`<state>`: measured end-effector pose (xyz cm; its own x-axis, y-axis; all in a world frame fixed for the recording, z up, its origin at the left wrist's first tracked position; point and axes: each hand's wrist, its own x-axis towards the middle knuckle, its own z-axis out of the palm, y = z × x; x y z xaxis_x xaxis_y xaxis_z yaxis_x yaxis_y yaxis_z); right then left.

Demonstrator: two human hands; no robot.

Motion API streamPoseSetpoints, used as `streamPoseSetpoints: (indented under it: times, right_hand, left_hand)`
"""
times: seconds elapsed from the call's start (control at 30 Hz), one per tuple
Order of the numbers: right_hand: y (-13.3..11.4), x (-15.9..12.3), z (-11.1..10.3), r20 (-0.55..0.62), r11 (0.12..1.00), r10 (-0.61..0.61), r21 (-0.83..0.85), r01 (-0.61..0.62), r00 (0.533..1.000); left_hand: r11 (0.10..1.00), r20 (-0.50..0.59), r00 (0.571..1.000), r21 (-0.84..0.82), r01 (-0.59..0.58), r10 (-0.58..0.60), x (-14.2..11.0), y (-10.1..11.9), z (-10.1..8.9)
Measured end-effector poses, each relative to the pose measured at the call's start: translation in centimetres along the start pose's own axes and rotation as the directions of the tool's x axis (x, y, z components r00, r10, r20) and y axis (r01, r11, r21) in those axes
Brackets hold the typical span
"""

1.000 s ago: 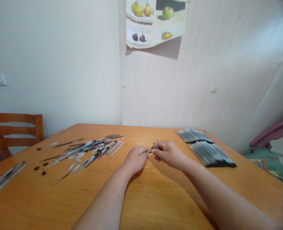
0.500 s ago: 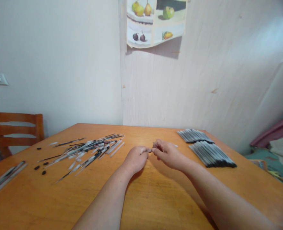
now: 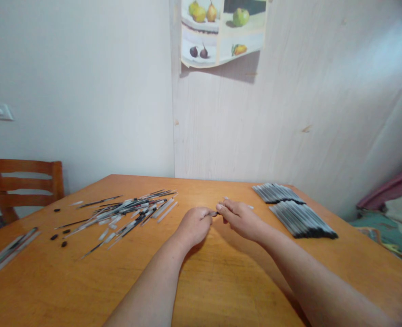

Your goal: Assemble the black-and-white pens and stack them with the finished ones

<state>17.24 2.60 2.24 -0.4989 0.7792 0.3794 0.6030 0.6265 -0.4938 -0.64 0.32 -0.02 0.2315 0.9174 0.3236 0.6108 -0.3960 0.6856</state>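
My left hand point(image 3: 194, 225) is closed over the middle of the table, its thumb and fingers pinching a pen point(image 3: 214, 214). Only a short grey and dark end of the pen shows; the rest is hidden in the fist. Close against that end, my right hand point(image 3: 239, 220) is closed too, thumb and fingertips pressed together. What the right fingers hold, if anything, is too small and covered to make out. To the left lies a loose heap of pen parts point(image 3: 129, 211): dark refills, clear tubes and black bits.
Two neat rows of clear pens with black ends, a far row point(image 3: 277, 193) and a near row point(image 3: 305, 220), lie at the right. Several black caps point(image 3: 64, 244) and a clear bundle of pen parts point(image 3: 12, 254) lie at the left. A wooden chair point(image 3: 25, 185) stands beyond the left edge.
My right hand has shifted slightly, its fingers rolled at the pen's end, where a darker tip now shows. My left hand stays in place around the pen.
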Motion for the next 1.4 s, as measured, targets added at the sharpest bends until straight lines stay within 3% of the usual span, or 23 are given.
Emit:
streamPoseSetpoints:
  times: [0.87, 1.07, 1.27, 1.4]
  right_hand:
    - [0.1, 0.0, 0.1, 0.034, 0.999, -0.022, 0.038, 0.021, 0.999]
    - [0.0, -0.2, -0.3, -0.013, 0.999, -0.024, 0.035, 0.025, 1.000]
    - [0.8, 0.0, -0.6, 0.027, 0.989, 0.045, 0.139, -0.048, 0.999]
    - [1.7, 0.5, -0.2, 0.031, 0.991, 0.020, 0.133, -0.024, 0.999]
  left_hand:
    - [1.000, -0.017, 1.000, -0.009, -0.015, 0.015, 0.0, -0.2, 0.1]
    - [0.991, 0.000, 1.000, -0.132, -0.024, 0.024, 0.1, 0.1, 0.1]
    - [0.985, 0.088, 0.996, -0.170, 0.011, 0.004, -0.1, 0.1, 0.2]
    - [0.994, 0.026, 0.998, -0.095, -0.046, 0.049, -0.1, 0.1, 0.2]
